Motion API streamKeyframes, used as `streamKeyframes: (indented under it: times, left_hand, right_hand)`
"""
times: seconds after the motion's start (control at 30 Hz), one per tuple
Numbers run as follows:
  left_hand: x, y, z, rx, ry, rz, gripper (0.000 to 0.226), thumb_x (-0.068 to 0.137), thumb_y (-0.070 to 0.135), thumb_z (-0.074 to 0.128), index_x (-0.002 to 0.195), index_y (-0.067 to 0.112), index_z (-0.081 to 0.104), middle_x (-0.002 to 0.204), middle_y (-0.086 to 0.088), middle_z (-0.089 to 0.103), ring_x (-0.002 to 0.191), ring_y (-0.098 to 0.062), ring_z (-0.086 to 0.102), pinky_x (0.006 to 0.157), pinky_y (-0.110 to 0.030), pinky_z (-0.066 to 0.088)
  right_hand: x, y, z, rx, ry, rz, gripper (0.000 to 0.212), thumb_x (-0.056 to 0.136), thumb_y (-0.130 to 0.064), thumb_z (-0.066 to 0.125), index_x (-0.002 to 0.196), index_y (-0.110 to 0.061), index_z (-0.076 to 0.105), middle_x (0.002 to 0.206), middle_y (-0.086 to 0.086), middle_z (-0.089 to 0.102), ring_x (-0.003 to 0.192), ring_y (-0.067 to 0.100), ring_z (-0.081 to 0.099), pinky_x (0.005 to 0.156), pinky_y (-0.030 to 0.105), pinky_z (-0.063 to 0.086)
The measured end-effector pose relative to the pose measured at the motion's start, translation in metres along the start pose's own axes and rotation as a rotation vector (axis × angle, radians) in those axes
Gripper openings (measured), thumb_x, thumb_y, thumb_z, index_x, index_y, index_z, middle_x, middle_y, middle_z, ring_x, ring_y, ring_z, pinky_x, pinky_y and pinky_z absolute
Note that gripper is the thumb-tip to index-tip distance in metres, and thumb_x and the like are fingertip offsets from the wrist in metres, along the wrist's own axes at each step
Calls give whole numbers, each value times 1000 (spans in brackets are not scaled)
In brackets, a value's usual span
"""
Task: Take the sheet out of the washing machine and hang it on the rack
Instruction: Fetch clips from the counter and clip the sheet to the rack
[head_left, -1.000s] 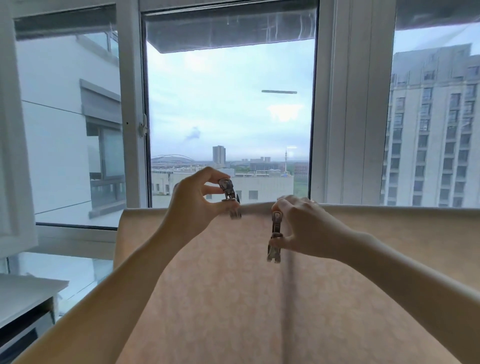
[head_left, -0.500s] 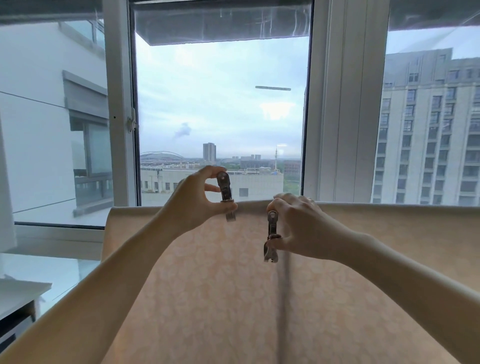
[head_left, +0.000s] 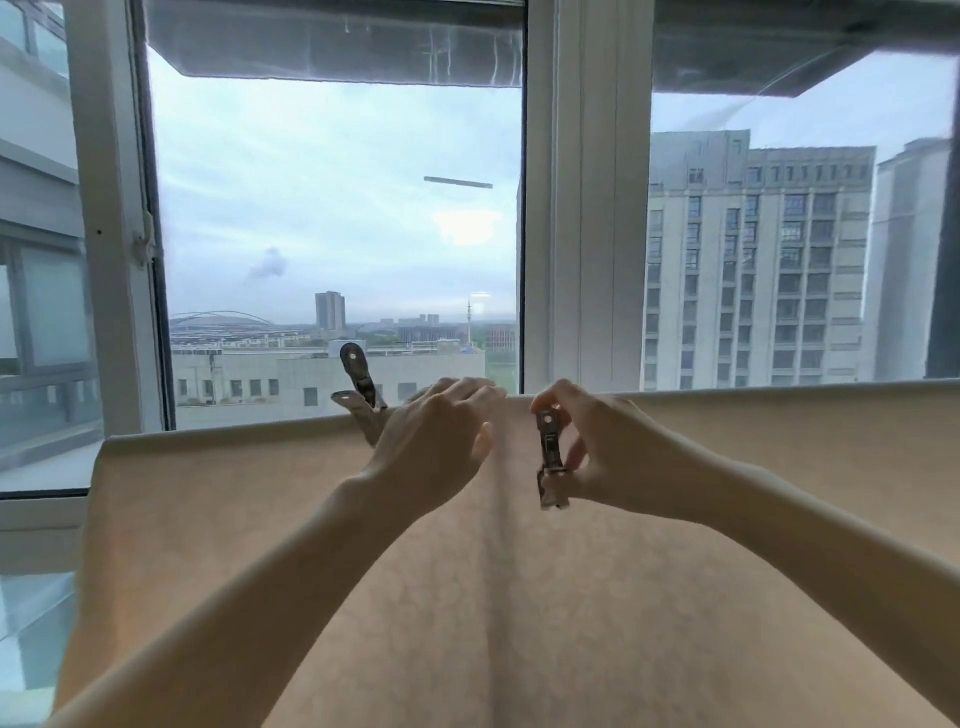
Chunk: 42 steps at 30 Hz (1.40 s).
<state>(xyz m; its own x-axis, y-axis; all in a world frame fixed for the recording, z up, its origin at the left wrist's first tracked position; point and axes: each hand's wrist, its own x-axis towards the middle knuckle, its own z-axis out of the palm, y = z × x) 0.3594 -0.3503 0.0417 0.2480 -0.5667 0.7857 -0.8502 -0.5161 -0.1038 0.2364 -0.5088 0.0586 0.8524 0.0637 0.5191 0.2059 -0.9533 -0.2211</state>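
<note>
- Hanging over a bar it hides, one beige patterned sheet fills the lower view, its folded top edge running level from the left end to the right edge, one long crease down its middle.
- Two metal clips: one clipped clip sits on the sheet's top edge, handles sticking up, just left of the left hand; the held clip is pinched upright by the right hand.
- Left hand's fingers lie over the top edge, loosely bent, holding nothing.
- Behind stands one window frame, with tall buildings outside.
- Half a second earlier the left hand pinched its clip; now that clip is fixed and released.
</note>
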Motion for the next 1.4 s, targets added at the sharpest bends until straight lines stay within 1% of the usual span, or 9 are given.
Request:
streamKeyframes:
  times: [0.1, 0.3, 0.37, 0.63, 0.77, 1.0, 1.17, 1.27, 1.4]
  left_hand:
    - [15, 4, 22, -10, -28, 27, 36, 94, 25, 53, 130, 21, 54, 130, 4, 59, 117, -18, 55, 98, -35, 44]
    - [46, 28, 51, 4, -19, 48, 31, 95, 38, 50, 123, 27, 58, 118, 6, 64, 100, -19, 63, 86, -35, 45]
    - [56, 41, 61, -21, -14, 61, 29, 96, 39, 49, 120, 26, 59, 111, 6, 66, 95, -18, 65, 80, -33, 46]
    - [95, 113, 97, -70, 34, 41, 27, 96, 40, 49, 113, 26, 65, 100, 5, 70, 85, -18, 68, 76, -35, 54]
    - [117, 155, 119, -66, 62, 31, 25, 95, 35, 53, 110, 23, 69, 95, 4, 71, 80, -19, 68, 69, -29, 46]
    - [148, 219, 154, -70, 96, 15, 23, 94, 31, 56, 111, 21, 70, 92, 2, 71, 77, -22, 67, 68, -30, 46]
    - [173, 260, 175, -78, 88, 43, 25, 95, 30, 56, 115, 22, 68, 99, 1, 71, 82, -23, 67, 72, -35, 51]
    - [191, 288, 190, -99, 68, 82, 28, 95, 31, 53, 118, 22, 66, 102, 2, 71, 84, -21, 68, 73, -34, 51]
    - [216, 325, 214, -108, 73, 122, 28, 96, 33, 52, 120, 27, 65, 104, 7, 70, 84, -18, 68, 69, -28, 45]
  right_hand:
    - [-19, 12, -15, 12, 20, 78, 57, 75, -21, 78, 118, -25, 41, 86, -5, 65, 62, 2, 65, 58, 15, 52]
    - [-54, 46, -49, -11, 71, 180, 54, 74, -23, 79, 114, -19, 43, 98, -2, 58, 75, 16, 63, 68, 31, 56]
    - [-65, 61, -59, -9, 79, 195, 53, 74, -25, 78, 114, -20, 44, 103, -4, 56, 76, 15, 64, 70, 32, 56]
    - [-110, 133, -99, -108, 112, 165, 53, 69, -38, 81, 109, -27, 49, 108, -13, 54, 77, 1, 62, 68, 16, 50]
    - [-135, 176, -123, -120, 131, 162, 56, 67, -41, 81, 111, -27, 51, 107, -14, 55, 74, -1, 61, 69, 13, 48]
    - [-171, 248, -160, -92, 226, 169, 66, 68, -28, 83, 123, -30, 48, 108, -14, 53, 67, 1, 58, 65, 5, 41]
    - [-189, 286, -184, -90, 280, 226, 62, 68, -23, 83, 121, -27, 51, 108, -12, 52, 65, 1, 57, 64, 5, 40]
    - [-201, 307, -198, -72, 261, 274, 61, 71, -16, 79, 122, -24, 47, 110, -8, 51, 72, 5, 58, 60, 11, 41]
    - [-218, 338, -220, -58, 205, 321, 57, 74, -9, 75, 121, -22, 46, 109, -7, 52, 74, 8, 60, 55, 11, 42]
